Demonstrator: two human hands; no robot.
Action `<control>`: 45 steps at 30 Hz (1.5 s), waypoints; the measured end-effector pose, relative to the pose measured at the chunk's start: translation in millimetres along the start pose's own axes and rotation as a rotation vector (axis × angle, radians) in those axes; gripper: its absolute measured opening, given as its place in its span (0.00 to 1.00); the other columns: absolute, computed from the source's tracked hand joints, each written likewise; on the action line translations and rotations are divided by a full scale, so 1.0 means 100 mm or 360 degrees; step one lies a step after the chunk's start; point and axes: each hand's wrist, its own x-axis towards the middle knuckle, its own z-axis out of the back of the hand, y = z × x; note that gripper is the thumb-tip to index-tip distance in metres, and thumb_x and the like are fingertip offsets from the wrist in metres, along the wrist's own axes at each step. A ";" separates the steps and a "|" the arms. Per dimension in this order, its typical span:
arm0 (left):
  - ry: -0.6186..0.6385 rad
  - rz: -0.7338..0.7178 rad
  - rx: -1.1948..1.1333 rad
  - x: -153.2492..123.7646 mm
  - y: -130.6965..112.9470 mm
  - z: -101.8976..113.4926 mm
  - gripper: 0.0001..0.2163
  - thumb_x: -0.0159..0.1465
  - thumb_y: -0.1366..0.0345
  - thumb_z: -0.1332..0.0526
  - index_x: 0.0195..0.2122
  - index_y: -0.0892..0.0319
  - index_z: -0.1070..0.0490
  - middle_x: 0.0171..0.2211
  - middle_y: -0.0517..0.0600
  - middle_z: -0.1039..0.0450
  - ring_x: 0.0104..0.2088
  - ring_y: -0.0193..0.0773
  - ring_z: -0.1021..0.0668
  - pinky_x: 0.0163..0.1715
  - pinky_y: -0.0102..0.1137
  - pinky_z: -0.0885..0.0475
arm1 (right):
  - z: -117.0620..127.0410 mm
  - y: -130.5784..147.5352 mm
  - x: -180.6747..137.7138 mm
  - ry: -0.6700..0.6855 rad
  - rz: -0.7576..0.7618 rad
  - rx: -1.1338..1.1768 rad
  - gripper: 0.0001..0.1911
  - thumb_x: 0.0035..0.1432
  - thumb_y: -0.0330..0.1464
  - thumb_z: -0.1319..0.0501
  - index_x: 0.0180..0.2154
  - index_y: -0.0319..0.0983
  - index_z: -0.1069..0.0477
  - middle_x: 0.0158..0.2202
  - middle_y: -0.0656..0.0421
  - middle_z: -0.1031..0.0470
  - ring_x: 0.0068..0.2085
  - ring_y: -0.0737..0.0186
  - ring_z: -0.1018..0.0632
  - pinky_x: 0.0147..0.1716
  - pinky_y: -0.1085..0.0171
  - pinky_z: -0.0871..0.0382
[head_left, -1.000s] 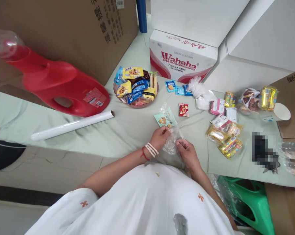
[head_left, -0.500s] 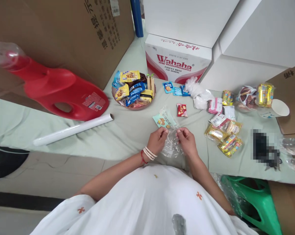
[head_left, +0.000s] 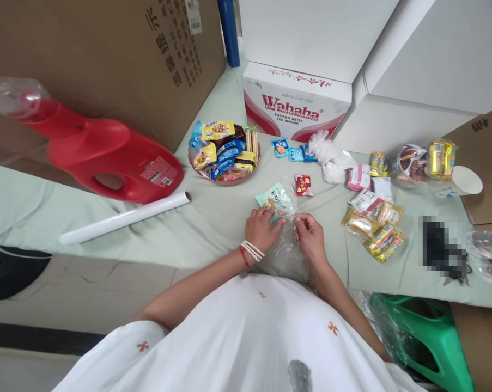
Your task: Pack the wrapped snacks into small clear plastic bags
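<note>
On the cloth in front of me lies a crinkled clear plastic bag (head_left: 290, 239) with a teal printed label or packet (head_left: 275, 195) at its far end. With fingers stretched forward and thumb apart, my left hand (head_left: 262, 228) rests over the near edge of the teal part. My right hand (head_left: 310, 235) is closed, pinching the bag's right side between thumb and fingertips. Just beyond the bag is a small red snack packet (head_left: 303, 185), touched by neither hand. The fingers of my left hand partly cover the teal print.
A plate (head_left: 229, 181) heaped with snacks stands behind on the left, near a white tube (head_left: 125, 219) and a red jug (head_left: 119, 158). Yellow snack packs (head_left: 383, 242) and a paper cup (head_left: 467, 181) lie to the right. A Wahaha box (head_left: 297, 103) stands at the back.
My left hand has let go of its pinch on the clear bag and reached forward, fingers extending onto the teal part. My right hand keeps its pinch in nearly the same place.
</note>
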 end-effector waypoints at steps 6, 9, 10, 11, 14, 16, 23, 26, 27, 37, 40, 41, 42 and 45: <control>-0.0157 0.0032 -0.0148 0.01 0.02 -0.01 0.17 0.63 0.62 0.34 0.53 0.58 0.25 0.48 0.58 0.26 0.50 0.51 0.26 0.52 0.43 0.30 | 0.03 -0.08 0.01 -0.0041 -0.0003 0.0025 0.16 0.61 0.47 0.36 0.36 0.42 0.29 0.21 0.67 0.36 0.21 0.67 0.37 0.22 0.65 0.45; -0.0170 0.0069 -0.0149 -0.04 0.06 0.02 0.10 0.64 0.63 0.35 0.45 0.57 0.22 0.43 0.56 0.26 0.48 0.50 0.26 0.50 0.41 0.29 | 0.04 -0.11 0.02 -0.0051 -0.0001 0.0030 0.16 0.60 0.48 0.36 0.36 0.42 0.30 0.21 0.67 0.37 0.21 0.67 0.37 0.22 0.65 0.45; -0.0131 0.0074 -0.0132 -0.06 0.08 0.03 0.09 0.64 0.62 0.36 0.43 0.57 0.20 0.41 0.56 0.26 0.47 0.50 0.26 0.48 0.42 0.29 | 0.04 -0.11 0.03 -0.0048 -0.0002 0.0022 0.16 0.60 0.48 0.36 0.36 0.42 0.30 0.21 0.67 0.37 0.21 0.66 0.37 0.22 0.65 0.45; -0.0089 0.0079 -0.0114 -0.07 0.09 0.02 0.09 0.65 0.59 0.36 0.41 0.57 0.19 0.39 0.56 0.26 0.47 0.51 0.26 0.47 0.42 0.29 | 0.03 -0.12 0.03 -0.0043 -0.0006 0.0012 0.16 0.60 0.48 0.36 0.36 0.42 0.30 0.21 0.67 0.37 0.21 0.66 0.38 0.22 0.65 0.45; -0.0020 0.0080 -0.0051 -0.06 0.10 -0.01 0.14 0.64 0.52 0.34 0.42 0.57 0.18 0.39 0.57 0.24 0.46 0.53 0.27 0.46 0.43 0.29 | 0.01 -0.12 0.04 -0.0020 -0.0028 -0.0002 0.16 0.60 0.48 0.36 0.35 0.42 0.30 0.20 0.67 0.37 0.21 0.66 0.38 0.22 0.65 0.45; -0.0016 0.0078 -0.0037 -0.03 0.09 -0.04 0.12 0.63 0.54 0.33 0.40 0.56 0.18 0.39 0.57 0.24 0.45 0.53 0.27 0.46 0.44 0.30 | -0.01 -0.12 0.04 -0.0022 -0.0026 -0.0008 0.15 0.60 0.47 0.36 0.35 0.42 0.30 0.21 0.67 0.37 0.21 0.66 0.37 0.22 0.65 0.45; -0.0007 0.0174 -0.0742 0.06 0.17 -0.07 0.04 0.60 0.66 0.36 0.28 0.56 0.22 0.28 0.49 0.30 0.37 0.43 0.27 0.45 0.38 0.31 | 0.05 -0.14 0.06 -0.0102 -0.0034 -0.0023 0.15 0.58 0.47 0.36 0.35 0.42 0.30 0.21 0.67 0.36 0.21 0.66 0.38 0.22 0.65 0.44; 0.0032 0.0210 -0.0906 0.07 0.23 -0.05 0.05 0.61 0.64 0.38 0.29 0.57 0.25 0.28 0.47 0.31 0.33 0.38 0.28 0.39 0.33 0.31 | 0.09 -0.14 0.07 -0.0139 -0.0046 0.0006 0.16 0.57 0.47 0.35 0.34 0.42 0.30 0.21 0.67 0.36 0.21 0.67 0.38 0.22 0.65 0.45; 0.0047 0.0216 -0.0956 0.07 0.25 -0.03 0.06 0.61 0.63 0.39 0.30 0.58 0.26 0.29 0.47 0.31 0.32 0.36 0.28 0.37 0.32 0.31 | 0.10 -0.13 0.07 -0.0144 -0.0060 0.0019 0.16 0.56 0.48 0.35 0.34 0.42 0.30 0.21 0.67 0.36 0.21 0.67 0.39 0.22 0.65 0.45; 0.0274 0.0454 -0.1691 -0.08 0.38 0.38 0.18 0.60 0.46 0.35 0.34 0.56 0.32 0.33 0.47 0.26 0.35 0.37 0.23 0.38 0.32 0.27 | 0.30 -0.03 0.02 -0.0237 -0.0224 0.0165 0.19 0.49 0.48 0.31 0.35 0.42 0.30 0.23 0.67 0.34 0.20 0.70 0.41 0.18 0.66 0.51; 0.0219 0.0242 -0.1252 -0.11 0.35 0.37 0.15 0.64 0.50 0.38 0.34 0.57 0.25 0.31 0.48 0.26 0.33 0.37 0.26 0.36 0.32 0.30 | 0.31 -0.01 0.01 -0.0231 -0.0200 0.0143 0.20 0.50 0.49 0.31 0.35 0.43 0.31 0.24 0.67 0.33 0.20 0.70 0.40 0.18 0.66 0.51; 0.0206 0.0165 -0.1075 -0.12 0.32 0.35 0.14 0.65 0.52 0.39 0.34 0.57 0.23 0.31 0.48 0.27 0.32 0.37 0.26 0.36 0.32 0.30 | 0.30 -0.01 0.01 -0.0225 -0.0191 0.0131 0.19 0.51 0.49 0.31 0.35 0.43 0.31 0.24 0.67 0.33 0.20 0.69 0.40 0.18 0.66 0.51; 0.0195 0.0111 -0.0894 -0.12 0.28 0.31 0.13 0.66 0.53 0.40 0.35 0.56 0.21 0.31 0.49 0.27 0.32 0.38 0.26 0.36 0.33 0.31 | 0.29 -0.01 0.00 -0.0216 -0.0184 0.0124 0.19 0.51 0.49 0.32 0.35 0.43 0.31 0.24 0.67 0.33 0.20 0.69 0.40 0.18 0.66 0.51; 0.0176 0.0068 -0.0404 -0.10 0.15 0.19 0.12 0.65 0.53 0.37 0.34 0.55 0.20 0.32 0.51 0.28 0.33 0.41 0.26 0.33 0.34 0.33 | 0.25 -0.03 -0.01 -0.0197 -0.0159 0.0128 0.19 0.52 0.49 0.31 0.35 0.42 0.30 0.24 0.67 0.33 0.20 0.69 0.40 0.18 0.66 0.50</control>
